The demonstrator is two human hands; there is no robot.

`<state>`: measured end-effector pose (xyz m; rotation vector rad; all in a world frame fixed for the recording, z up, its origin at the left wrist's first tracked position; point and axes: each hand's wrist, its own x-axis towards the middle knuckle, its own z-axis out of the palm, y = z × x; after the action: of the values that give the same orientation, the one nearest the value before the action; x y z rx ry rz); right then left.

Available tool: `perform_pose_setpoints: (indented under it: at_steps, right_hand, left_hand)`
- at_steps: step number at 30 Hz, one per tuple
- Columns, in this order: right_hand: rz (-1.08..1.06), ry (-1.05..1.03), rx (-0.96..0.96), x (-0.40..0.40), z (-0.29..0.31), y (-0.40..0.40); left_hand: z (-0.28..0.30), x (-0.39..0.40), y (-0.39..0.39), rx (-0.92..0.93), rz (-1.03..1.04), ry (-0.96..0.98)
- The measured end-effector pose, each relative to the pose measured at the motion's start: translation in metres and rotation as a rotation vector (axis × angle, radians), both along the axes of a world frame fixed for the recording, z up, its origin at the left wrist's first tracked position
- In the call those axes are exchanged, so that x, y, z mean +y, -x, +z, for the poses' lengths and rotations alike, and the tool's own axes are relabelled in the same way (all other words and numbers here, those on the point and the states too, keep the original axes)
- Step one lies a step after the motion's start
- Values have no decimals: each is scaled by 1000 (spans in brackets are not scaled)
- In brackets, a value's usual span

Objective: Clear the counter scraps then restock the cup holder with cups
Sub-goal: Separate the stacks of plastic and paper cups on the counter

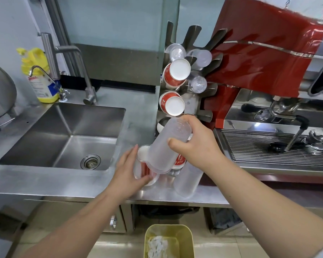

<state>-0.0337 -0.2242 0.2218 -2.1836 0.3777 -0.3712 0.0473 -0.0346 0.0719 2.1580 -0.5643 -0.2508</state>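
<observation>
My right hand [196, 142] grips a stack of frosted clear plastic cups [166, 146], tilted with its closed end toward the steel cup holder [192, 101]. The holder carries red paper cups [175, 73] in two slots and clear cups [199, 83] in others. My left hand [131, 168] holds a sleeve of red paper cups wrapped in plastic [145, 169] lying on the counter. Another clear cup stack [188, 179] and more red cups [179, 162] lie on the counter under my right forearm.
A steel sink [67, 135] with a tap [63, 53] lies to the left, with a yellow detergent bottle [41, 79] behind it. A red espresso machine [268, 58] and its drip tray [268, 146] stand to the right. A yellow bin [169, 241] holding white scraps sits on the floor below the counter edge.
</observation>
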Motion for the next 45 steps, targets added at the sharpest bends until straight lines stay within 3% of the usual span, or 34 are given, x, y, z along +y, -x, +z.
perform_pose_setpoints:
  at_steps: [8,18,27,38,45]
  right_hand:
    - [-45,8,-57,-9,5,14]
    - [-67,-2,-15,-25,-8,31]
    - [-129,-1,-84,-52,4,45]
    - [-71,-23,-32,-39,-29,47]
    - [-90,-91,-28,-35,-52,48]
  left_hand:
    - [57,-29,18,-177,-105,34]
    - [49,-59,22,-228,-134,-22]
    - [67,-87,23,-269,-198,47]
    - [34,-71,33,-229,-139,-1]
    - [11,-70,54,-178,-77,97]
